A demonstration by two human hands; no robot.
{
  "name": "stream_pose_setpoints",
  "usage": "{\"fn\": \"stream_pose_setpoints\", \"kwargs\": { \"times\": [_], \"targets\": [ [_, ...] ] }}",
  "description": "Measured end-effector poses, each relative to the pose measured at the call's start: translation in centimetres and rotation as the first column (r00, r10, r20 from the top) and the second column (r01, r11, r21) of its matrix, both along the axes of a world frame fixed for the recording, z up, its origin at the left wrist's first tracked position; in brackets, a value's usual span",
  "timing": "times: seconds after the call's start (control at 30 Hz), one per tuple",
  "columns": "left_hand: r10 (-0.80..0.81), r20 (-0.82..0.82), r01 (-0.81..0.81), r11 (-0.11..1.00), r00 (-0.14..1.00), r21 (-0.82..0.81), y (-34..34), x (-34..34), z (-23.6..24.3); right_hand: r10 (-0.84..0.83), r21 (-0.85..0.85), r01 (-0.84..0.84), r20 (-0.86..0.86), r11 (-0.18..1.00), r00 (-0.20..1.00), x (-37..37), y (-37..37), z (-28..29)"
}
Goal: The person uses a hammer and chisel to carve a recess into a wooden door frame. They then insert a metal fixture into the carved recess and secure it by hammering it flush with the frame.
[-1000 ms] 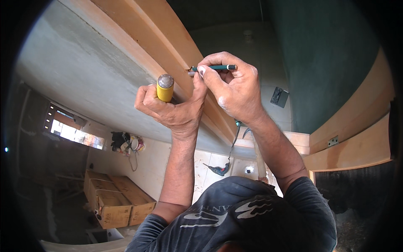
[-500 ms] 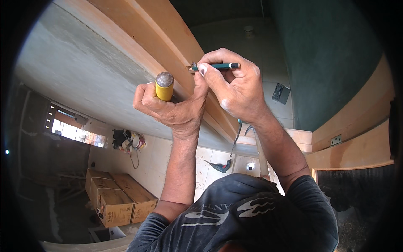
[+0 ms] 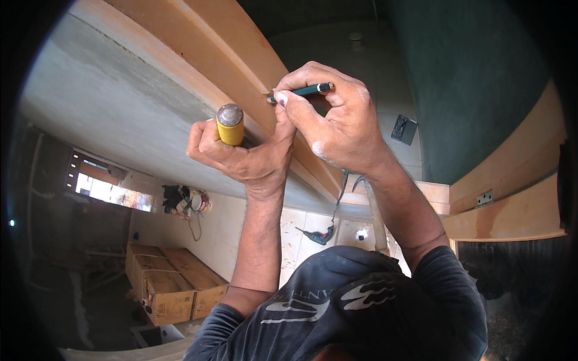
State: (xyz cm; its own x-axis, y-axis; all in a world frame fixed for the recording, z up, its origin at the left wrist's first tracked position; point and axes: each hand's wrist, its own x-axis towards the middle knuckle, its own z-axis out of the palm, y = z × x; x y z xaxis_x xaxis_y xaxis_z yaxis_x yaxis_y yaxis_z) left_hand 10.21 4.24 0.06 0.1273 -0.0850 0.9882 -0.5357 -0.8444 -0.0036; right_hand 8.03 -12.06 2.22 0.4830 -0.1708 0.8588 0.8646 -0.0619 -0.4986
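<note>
My left hand (image 3: 238,153) is closed round the yellow handle (image 3: 231,132) of a tool with a metal end cap, its thumb reaching up to the wooden door frame (image 3: 241,54). My right hand (image 3: 334,123) pinches a dark green pencil (image 3: 315,88) held sideways, its tip at a small cut-out (image 3: 268,96) in the frame's wood, just beside my left thumb. The rest of the yellow tool is hidden behind my hand. What exactly sits in the cut-out is too small to tell.
A drill (image 3: 319,234) with its cord lies on the tiled floor (image 3: 295,222) below. Cardboard boxes (image 3: 174,280) stand at lower left, a pile of items (image 3: 180,201) by the wall. A dark rectangular object (image 3: 402,127) rests beyond the frame. A hinged wooden panel (image 3: 506,210) is on the right.
Both hands have shifted slightly up and to the left, and the pencil is tilted more, its outer end higher. The grips on the pencil and yellow handle are unchanged.
</note>
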Motion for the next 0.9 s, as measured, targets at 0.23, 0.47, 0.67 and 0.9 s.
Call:
{"fn": "stream_pose_setpoints", "kwargs": {
  "times": [0.23,0.47,0.67,0.9],
  "targets": [
    [-0.018,0.001,0.018,1.0,1.0,0.016,0.3,0.0,-0.1,-0.048,-0.091,0.05,0.021,0.995,0.999,-0.1,-0.5,0.4],
    [-0.004,-0.023,0.004,1.0,1.0,-0.013,0.0,-0.4,0.1,-0.015,-0.051,0.015,0.002,0.999,1.0,0.0,-0.3,0.1],
    [-0.05,-0.039,0.048,0.998,0.998,-0.047,0.2,-0.4,-0.2,-0.236,-0.27,0.273,0.164,0.923,0.958,-1.4,0.2,1.1],
    [-0.038,-0.012,0.037,0.998,0.999,-0.051,-0.1,-0.3,-0.3,-0.32,-0.363,0.399,0.258,0.842,0.912,-2.3,0.6,1.1]
  ]
}}
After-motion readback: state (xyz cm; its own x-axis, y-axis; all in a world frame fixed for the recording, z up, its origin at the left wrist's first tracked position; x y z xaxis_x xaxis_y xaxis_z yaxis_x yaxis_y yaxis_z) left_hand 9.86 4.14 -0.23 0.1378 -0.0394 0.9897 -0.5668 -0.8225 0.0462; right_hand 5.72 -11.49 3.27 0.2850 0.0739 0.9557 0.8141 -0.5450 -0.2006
